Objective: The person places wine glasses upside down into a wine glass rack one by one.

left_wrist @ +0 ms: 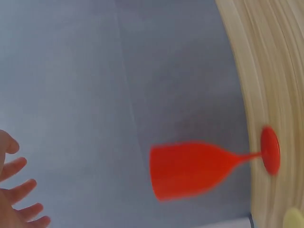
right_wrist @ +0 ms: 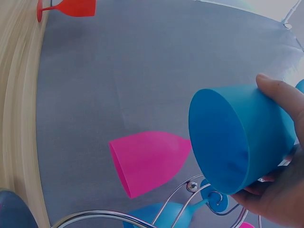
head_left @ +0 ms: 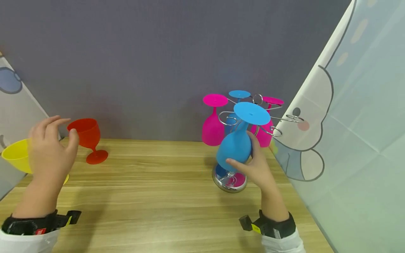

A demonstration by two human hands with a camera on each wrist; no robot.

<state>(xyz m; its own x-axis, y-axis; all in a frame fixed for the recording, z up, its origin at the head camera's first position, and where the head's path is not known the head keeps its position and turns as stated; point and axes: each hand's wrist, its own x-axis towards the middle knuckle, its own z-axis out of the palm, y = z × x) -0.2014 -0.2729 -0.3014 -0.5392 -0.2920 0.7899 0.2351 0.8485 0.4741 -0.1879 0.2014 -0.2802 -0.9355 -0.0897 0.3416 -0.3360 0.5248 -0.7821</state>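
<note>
My right hand (head_left: pixel 257 168) grips the bowl of a blue goblet (head_left: pixel 235 146), which is upside down and tilted at the front of a chrome wire goblet rack (head_left: pixel 230 182). In the right wrist view, the thumb and fingers wrap around the blue bowl, its mouth facing the camera. Several goblets hang inverted behind it: a pink goblet (head_left: pixel 213 130) on the left, another pink goblet (head_left: pixel 265 135) on the right, and a second blue goblet (head_left: pixel 239 94) at the back. My left hand (head_left: pixel 50 147) is raised and holds nothing, its fingers bent loosely, close to an upright red goblet (head_left: pixel 85 133).
A yellow goblet (head_left: pixel 15 154) stands at the far left, partly hidden behind the left hand. Wire loops (head_left: pixel 295 118) stick out at the rack's right side. A grey panel (head_left: pixel 142 70) backs the wooden table (head_left: pixel 152 211), and a cartoon-printed wall (head_left: pixel 354 158) borders the right.
</note>
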